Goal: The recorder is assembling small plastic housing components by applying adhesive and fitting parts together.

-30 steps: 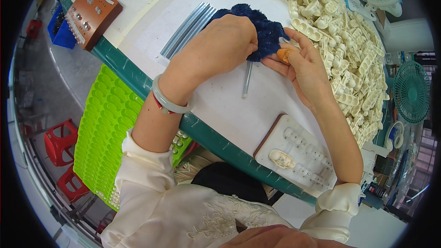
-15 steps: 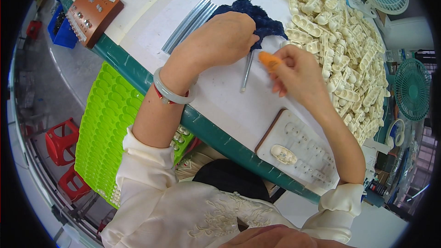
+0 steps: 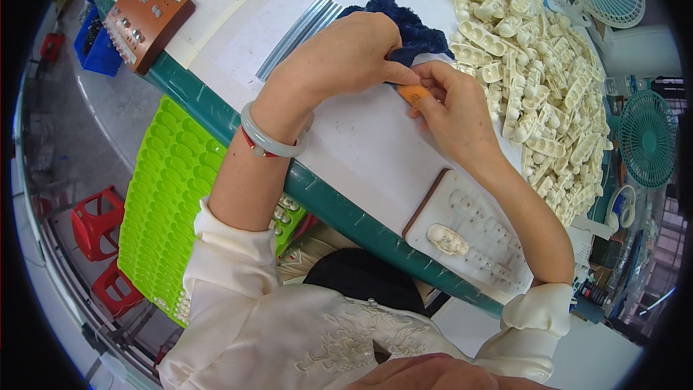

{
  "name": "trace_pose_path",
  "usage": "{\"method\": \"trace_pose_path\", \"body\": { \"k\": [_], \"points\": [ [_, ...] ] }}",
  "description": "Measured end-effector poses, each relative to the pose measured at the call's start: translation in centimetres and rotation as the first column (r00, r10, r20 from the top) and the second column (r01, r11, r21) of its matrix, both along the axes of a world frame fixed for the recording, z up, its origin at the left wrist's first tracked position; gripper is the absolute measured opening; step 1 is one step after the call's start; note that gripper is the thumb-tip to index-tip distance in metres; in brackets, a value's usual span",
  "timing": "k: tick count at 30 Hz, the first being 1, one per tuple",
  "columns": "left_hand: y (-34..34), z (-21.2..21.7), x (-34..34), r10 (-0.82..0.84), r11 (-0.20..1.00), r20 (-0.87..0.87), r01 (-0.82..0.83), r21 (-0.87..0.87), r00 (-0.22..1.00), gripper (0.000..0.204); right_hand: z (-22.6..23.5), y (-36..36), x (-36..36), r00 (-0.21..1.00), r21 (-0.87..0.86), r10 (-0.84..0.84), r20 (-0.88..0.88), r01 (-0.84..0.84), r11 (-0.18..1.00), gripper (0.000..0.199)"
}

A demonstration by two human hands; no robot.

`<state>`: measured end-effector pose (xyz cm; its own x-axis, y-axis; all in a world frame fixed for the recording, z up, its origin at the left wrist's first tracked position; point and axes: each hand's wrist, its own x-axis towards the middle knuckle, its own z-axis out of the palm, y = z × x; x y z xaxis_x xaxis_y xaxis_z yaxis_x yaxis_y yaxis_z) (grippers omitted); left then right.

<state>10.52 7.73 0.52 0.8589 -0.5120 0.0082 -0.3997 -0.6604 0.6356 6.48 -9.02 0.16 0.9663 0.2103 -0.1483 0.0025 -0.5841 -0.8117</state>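
My left hand (image 3: 346,54) is closed, its fingers curled toward the dark blue cloth (image 3: 426,37); whatever it grips is hidden. My right hand (image 3: 460,112) meets it, fingers pinched together around an orange piece (image 3: 413,94). I cannot tell whether that piece is held or worn on a finger. Beside my left hand lie several thin silver rods (image 3: 297,37) on white sheeting. Nearer to me, a pale plate with a brown edge (image 3: 473,227) carries one cream oval part (image 3: 447,239).
A large heap of cream moulded parts (image 3: 534,101) covers the right side. At the far left sits an orange-brown block (image 3: 148,18) with small silver pieces. A bright green pocketed tray (image 3: 166,195) is beyond the table's green edge (image 3: 346,209). Fans (image 3: 647,141) stand at right.
My right hand has moved up and left to meet my left hand. The thin silver rod that hung below my left hand no longer shows. My left hand has shifted slightly.
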Motion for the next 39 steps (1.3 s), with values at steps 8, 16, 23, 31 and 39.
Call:
{"method": "trace_pose_path", "body": {
  "k": [8, 16, 23, 31, 39],
  "points": [
    [0.0, -2.1, -0.4, -0.035, 0.988, 0.183, 0.062, -0.141, 0.982, 0.032, -0.2, -1.3, 1.3, 0.991, -0.08, 0.125, -0.046, -0.128, 0.989, 0.015],
    [-0.2, -1.0, 0.0, -0.031, 0.999, 0.163, 0.023, 0.048, 0.986, 0.018, 0.0, -2.0, 2.1, 0.98, -0.019, 0.172, -0.105, -0.175, 0.984, 0.015],
    [-0.2, -1.4, 0.2, -0.029, 0.999, 0.131, 0.025, 0.034, 0.991, 0.016, 0.3, -2.1, 1.5, 0.962, 0.139, 0.092, -0.256, -0.057, 0.989, 0.02],
    [-0.1, -1.4, 0.0, -0.067, 0.997, 0.174, 0.072, -0.023, 0.982, 0.019, 3.0, -3.9, 0.3, 0.961, 0.339, 0.085, -0.264, 0.01, 0.941, 0.025],
    [-0.8, -0.9, -0.3, -0.06, 0.998, 0.008, 0.06, -0.032, 0.998, 0.017, 4.8, -4.7, -0.9, 0.975, 0.264, -0.023, -0.221, 0.083, 0.961, 0.021]
  ]
}}
